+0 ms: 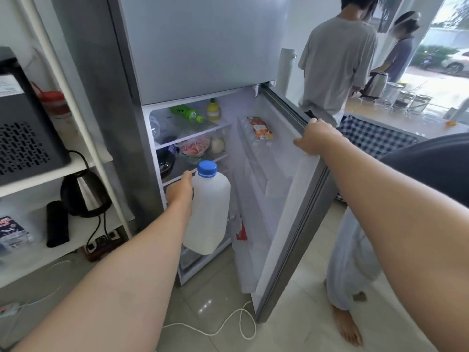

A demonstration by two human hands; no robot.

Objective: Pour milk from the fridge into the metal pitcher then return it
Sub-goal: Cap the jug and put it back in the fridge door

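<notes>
A white milk jug (209, 212) with a blue cap (207, 168) hangs upright in front of the fridge's lower compartment. My left hand (180, 193) grips it on its left side. The fridge (198, 47) is silver, and its lower door (286, 199) stands swung open to the right. My right hand (317, 138) grips the top edge of that door. The metal pitcher is not in view.
Fridge shelves hold a green bottle (186, 113), a yellow bottle (213, 109), a dark bowl and wrapped food. A white shelf unit at left carries a black appliance (25, 133) and a kettle (85, 195). A white cable (228, 323) lies on the floor. Two people (337, 64) stand at the counter behind.
</notes>
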